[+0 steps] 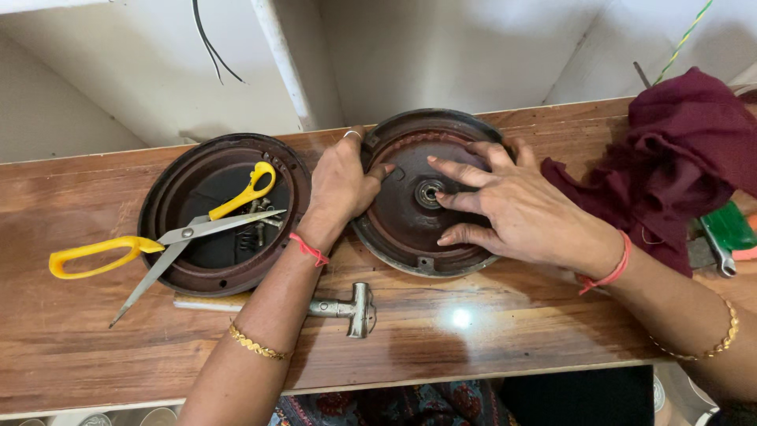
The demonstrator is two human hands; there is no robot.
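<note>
Glossy wood bench (473,331) w/ light glare, pale wall (118,71), white pipe (285,63)

Glossy wooden bench (489,331), dull rusty metal cover (410,229), maroon cloth (678,150).

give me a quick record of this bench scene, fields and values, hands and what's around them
left hand: grips left rim of round metal cover
right hand: fingers spread flat inside the same cover, near its centre hub
second cover: lies to the left, holds screws
scissors: yellow handles, open, resting across second cover
hammer: on wooden bench, near edge
cloth: maroon, bunched at right
</note>
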